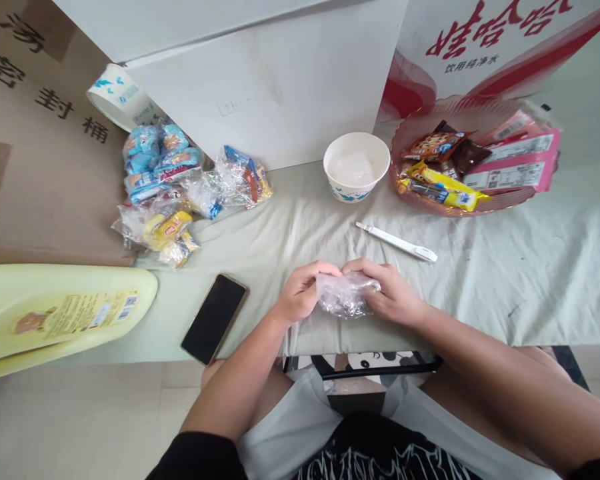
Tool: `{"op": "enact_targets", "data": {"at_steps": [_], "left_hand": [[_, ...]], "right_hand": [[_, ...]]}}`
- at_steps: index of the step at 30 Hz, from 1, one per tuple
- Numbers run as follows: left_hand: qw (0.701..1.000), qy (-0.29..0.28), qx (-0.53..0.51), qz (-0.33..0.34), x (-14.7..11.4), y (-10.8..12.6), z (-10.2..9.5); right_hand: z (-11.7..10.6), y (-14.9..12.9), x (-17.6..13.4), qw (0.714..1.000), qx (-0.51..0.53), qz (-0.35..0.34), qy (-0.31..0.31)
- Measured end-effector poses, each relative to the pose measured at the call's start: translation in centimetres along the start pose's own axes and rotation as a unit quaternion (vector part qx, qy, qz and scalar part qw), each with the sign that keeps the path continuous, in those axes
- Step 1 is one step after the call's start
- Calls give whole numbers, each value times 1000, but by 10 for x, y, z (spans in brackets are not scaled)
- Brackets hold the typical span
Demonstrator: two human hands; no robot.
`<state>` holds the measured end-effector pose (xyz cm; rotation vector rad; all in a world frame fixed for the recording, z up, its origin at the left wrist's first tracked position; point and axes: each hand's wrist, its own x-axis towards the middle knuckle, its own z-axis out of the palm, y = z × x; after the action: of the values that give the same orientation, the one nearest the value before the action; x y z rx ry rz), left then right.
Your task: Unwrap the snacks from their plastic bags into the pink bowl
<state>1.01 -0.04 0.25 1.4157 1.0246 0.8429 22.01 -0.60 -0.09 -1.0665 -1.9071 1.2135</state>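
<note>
- Tabletop under wrinkled pale green cloth (290,240): broad, soft-looking; both hands held low at its near edge.
- Round translucent pink basin (425,115), far right: ribbed wall, snack packets inside.
- White paper bowl with blue print (350,192): just left of the basin, something whitish and translucent inside, details washed out.
- Bare right hand (393,293): fingers curled round the right side of the clear plastic, thumb toward its top edge.
- Bare left hand (300,293): pinching the upper left edge; thumb tips nearly meet at the top, exact contact hard to make out.
- Crumpled, shiny, clear plastic film or pouch (347,297): between both hands, nearer the body than the slim white cutter knife (397,241). Cannot tell whether anything lies inside.
- Handling, judged by eye: very light, limp, folds anywhere, won't hold a shape. Glossy, so likely slick under dry fingertips; thin enough to stretch or tear under a sharp pull.
- Best hold: flat pinches at the two upper corners, thumb against bent forefinger; the bunched lower middle looks too loose to steer by.
</note>
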Motion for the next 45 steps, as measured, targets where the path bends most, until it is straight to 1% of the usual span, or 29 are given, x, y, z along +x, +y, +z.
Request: {"op": "enact_targets", "data": {"at_steps": [6,10,18,22,24,26,28,30,32,33,35,37,40,41,42,43,45], "left_hand": [[1000,-18,24,-1,0,-1,0],[1000,-28,7,-9,-1,-2,1],[998,-57,-6,-21,-2,1,-2],[998,-49,-30,-19,-2,-1,-3],[998,-45,-4,-33,-2,0,-2],[997,-31,50,-45,-3,3,0],[996,-12,84,-40,-5,5,4],[997,6,78,-15,-8,5,8],[999,13,45,6,-9,3,12],[1000,16,23,5,-10,2,14],[999,21,-27,-19,-10,1,16],[996,20,-67,-59,-8,1,18],[992,8,-62,-107,-6,2,15],[992,23,-51,-109,-5,1,13],[992,57,-41,-101,-5,0,9],[990,108,-33,-82,-5,0,5],[975,221,-13,-27,-5,0,-4]], "right_hand": [[-2,-2,-1,1000,-21,-20,-6],[-1,-3,0,999,-18,-36,7],[1,1,-1,1000,-21,-20,4],[1,1,-1,1000,-2,-29,8],[-1,3,-2,998,17,-55,13],[-3,4,-5,996,37,-79,12],[-5,7,-8,995,56,-83,6],[-3,8,-10,995,72,-76,2],[1,9,-12,995,79,-62,2],[3,8,-12,996,77,-44,4],[6,8,-10,998,65,9,22],[7,7,-8,996,51,58,46],[4,5,-4,993,73,82,51],[1,3,-3,992,87,81,48],[-4,2,-3,991,99,80,51],[-9,1,-3,990,102,78,65],[-21,-2,-5,987,74,72,123]]}}
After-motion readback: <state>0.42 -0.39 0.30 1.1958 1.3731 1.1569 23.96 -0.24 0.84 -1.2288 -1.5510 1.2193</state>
